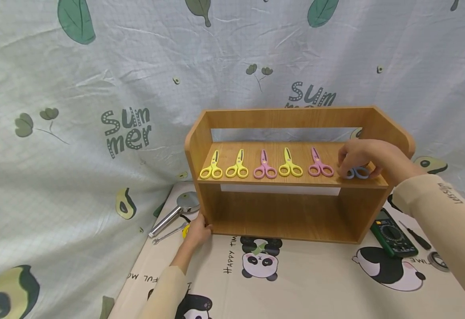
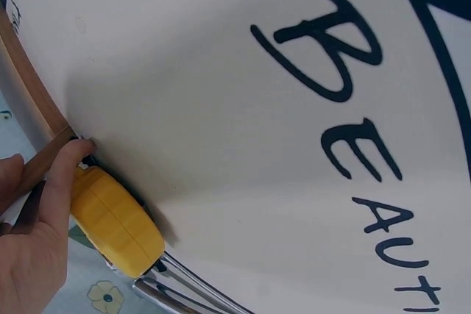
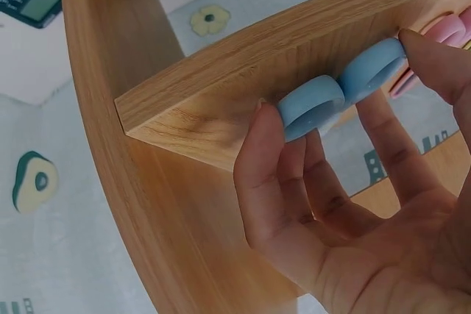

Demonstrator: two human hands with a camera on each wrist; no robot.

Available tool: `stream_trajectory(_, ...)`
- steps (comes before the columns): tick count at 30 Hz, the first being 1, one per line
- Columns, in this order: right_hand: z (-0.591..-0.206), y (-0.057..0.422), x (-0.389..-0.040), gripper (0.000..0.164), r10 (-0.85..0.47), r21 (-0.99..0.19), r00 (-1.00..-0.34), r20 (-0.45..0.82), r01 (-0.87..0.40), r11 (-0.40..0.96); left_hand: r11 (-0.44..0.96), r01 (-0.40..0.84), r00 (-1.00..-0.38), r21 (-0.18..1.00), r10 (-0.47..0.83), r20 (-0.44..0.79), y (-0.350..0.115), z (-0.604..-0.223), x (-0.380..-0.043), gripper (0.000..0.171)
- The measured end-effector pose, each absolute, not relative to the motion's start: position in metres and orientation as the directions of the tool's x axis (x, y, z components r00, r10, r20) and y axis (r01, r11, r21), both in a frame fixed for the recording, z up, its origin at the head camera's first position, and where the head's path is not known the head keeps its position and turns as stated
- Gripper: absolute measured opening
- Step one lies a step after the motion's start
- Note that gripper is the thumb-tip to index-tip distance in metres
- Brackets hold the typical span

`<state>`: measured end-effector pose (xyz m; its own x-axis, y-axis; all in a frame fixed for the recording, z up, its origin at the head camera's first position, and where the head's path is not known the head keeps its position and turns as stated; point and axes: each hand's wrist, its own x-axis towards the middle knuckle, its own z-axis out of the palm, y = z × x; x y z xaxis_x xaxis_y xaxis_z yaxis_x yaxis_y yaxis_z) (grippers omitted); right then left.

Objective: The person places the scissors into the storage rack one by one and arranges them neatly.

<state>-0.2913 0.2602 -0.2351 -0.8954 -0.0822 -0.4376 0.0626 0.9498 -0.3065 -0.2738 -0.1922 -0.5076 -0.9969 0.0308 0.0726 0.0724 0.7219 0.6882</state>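
Observation:
A wooden two-tier shelf stands on the table. At its lower left corner my left hand grips the side panel, thumb and fingers on either side of the wood. My right hand is at the right end of the upper tier, its fingers around the handle loops of blue scissors; their blades are hidden in the head view. Along the same tier lie yellow scissors, more yellow scissors, pink scissors, another yellow pair and another pink pair, blades pointing back.
Left of the shelf lie a chrome round-headed tool, a wrench and a yellow tape measure close to my left hand. On the right are a green multimeter, a screwdriver and a small roll. A patterned curtain hangs behind.

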Motion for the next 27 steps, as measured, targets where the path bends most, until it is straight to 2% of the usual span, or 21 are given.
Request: stream_trajectory(27,-0.2364,0.2644,-0.2909,0.029,-0.071,-0.354,-0.88,-0.47,0.115,0.928,0.722,0.071,-0.997,0.688,0.031,0.07,-0.1923,-0.5088,-0.271,0.047)
